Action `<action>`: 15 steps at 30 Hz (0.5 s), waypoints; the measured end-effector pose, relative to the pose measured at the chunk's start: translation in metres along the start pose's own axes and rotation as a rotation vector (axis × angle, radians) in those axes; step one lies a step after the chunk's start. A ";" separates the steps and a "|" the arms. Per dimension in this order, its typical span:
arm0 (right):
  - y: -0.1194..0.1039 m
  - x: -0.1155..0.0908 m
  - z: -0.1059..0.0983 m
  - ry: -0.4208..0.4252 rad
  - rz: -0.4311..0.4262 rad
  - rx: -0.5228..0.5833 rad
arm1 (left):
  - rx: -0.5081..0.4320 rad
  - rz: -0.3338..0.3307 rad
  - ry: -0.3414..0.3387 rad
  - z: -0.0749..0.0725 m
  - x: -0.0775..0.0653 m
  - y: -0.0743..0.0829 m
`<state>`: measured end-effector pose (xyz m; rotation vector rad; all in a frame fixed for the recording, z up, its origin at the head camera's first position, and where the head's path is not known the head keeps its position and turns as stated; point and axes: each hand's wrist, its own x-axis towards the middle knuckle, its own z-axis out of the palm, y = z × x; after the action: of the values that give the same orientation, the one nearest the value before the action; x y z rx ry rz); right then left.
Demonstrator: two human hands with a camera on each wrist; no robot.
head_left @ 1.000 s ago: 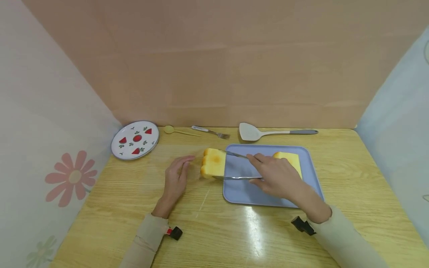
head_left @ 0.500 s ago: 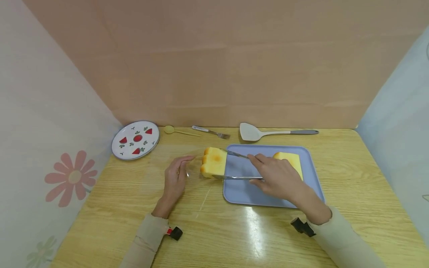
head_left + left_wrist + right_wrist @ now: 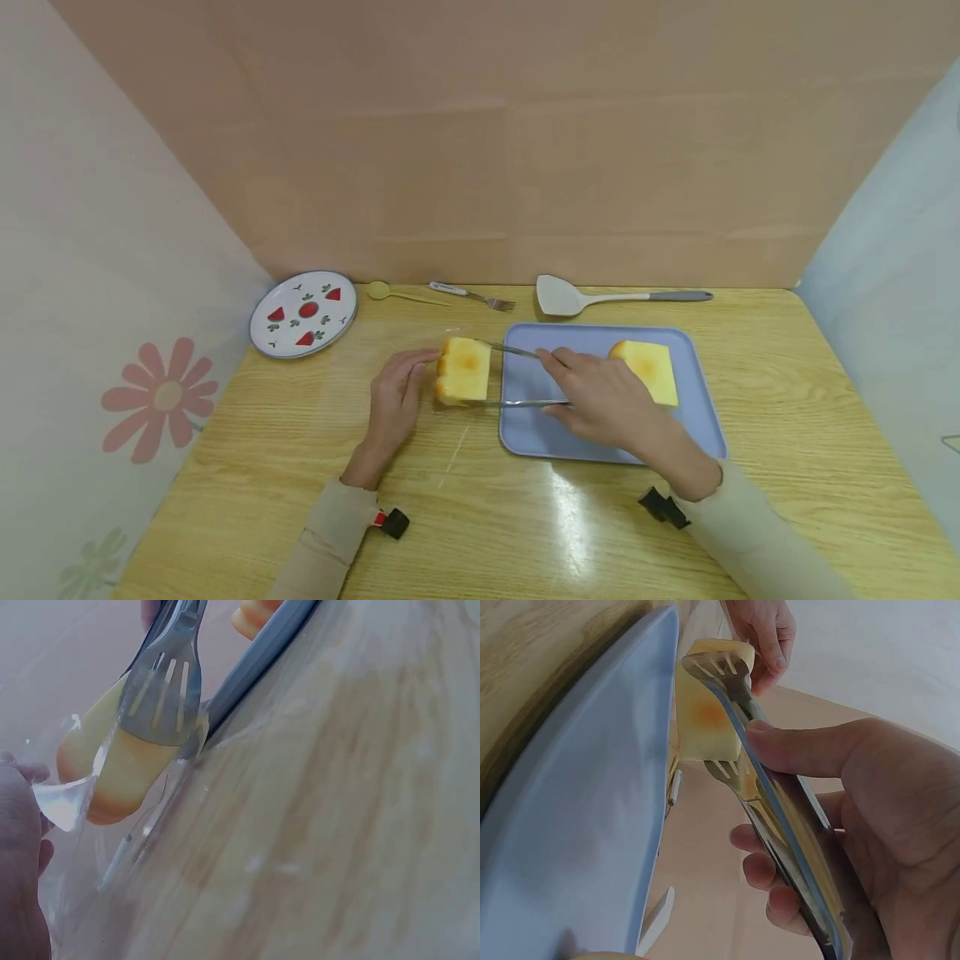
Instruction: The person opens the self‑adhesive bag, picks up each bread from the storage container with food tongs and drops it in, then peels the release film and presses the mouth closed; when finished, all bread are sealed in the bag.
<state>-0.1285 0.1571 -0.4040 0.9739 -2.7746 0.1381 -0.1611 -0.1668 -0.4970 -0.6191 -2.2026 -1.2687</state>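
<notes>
My right hand (image 3: 603, 396) grips metal serving tongs (image 3: 517, 403) with slotted ends. Between the tongs' ends is a slice of bread (image 3: 465, 375), yellow with browned edges, off the left side of the blue tray (image 3: 532, 435). My left hand (image 3: 395, 396) pinches the edge of a clear plastic bag (image 3: 64, 802), fingertips right at the bread's browned end. In the left wrist view, the film lies around the near end of the slice. A second bread slice (image 3: 651, 371) sits on the tray, partly hidden behind my right hand.
Along the back of the table lie a yellow spoon (image 3: 379, 290), a fork (image 3: 480, 298) with a white handle and a spatula (image 3: 561, 297) with a grey grip. A white plate (image 3: 292, 321) with red fruit designs leans at the back left. Walls stand behind and on both sides.
The tongs and the bread slice have moved left, off the tray's edge and up to my left fingertips. More of the second slice shows. My left hand has stayed nearly in place.
</notes>
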 end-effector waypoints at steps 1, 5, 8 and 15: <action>-0.001 0.000 0.000 -0.002 -0.001 0.002 | -0.002 0.000 -0.001 0.000 0.000 0.000; -0.002 0.001 0.000 0.000 -0.005 0.013 | -0.003 0.006 0.008 0.000 0.001 0.002; -0.003 0.001 0.002 0.016 -0.005 0.007 | 0.000 0.010 0.016 0.001 0.001 0.003; -0.010 -0.001 0.009 0.046 -0.009 -0.027 | -0.005 -0.020 0.016 -0.001 0.001 0.002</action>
<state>-0.1230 0.1483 -0.4130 0.9643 -2.7231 0.1197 -0.1602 -0.1667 -0.4942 -0.5886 -2.1984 -1.2845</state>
